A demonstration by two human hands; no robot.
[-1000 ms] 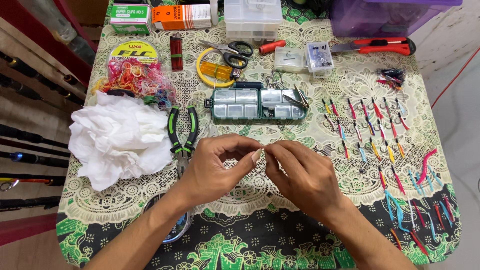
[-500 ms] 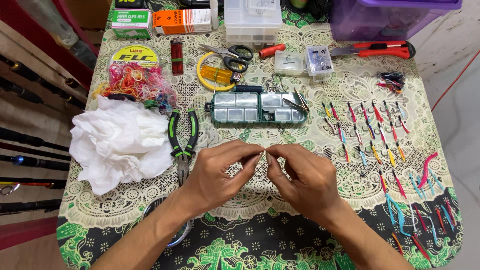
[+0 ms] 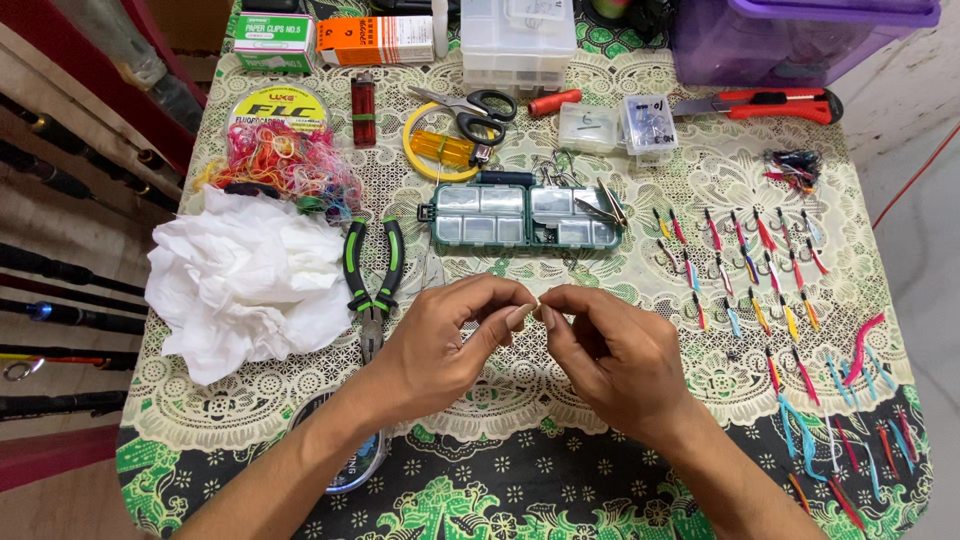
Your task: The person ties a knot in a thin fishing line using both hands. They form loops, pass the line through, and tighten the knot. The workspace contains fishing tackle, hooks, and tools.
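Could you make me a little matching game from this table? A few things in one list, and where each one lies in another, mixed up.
Things:
1. pliers
2. scissors
3. utility knife
4. crumpled tissue

Places:
A. far right, beside the purple bin
B. far left of the table
C. on the yellow ring
D. just beyond the left hand

Pairs: 1-D, 2-C, 3-A, 4-B

Two bare hands — left (image 3: 440,345), right (image 3: 620,360) — w/ bare forearms, no sleeves, rings, watch or gloves.
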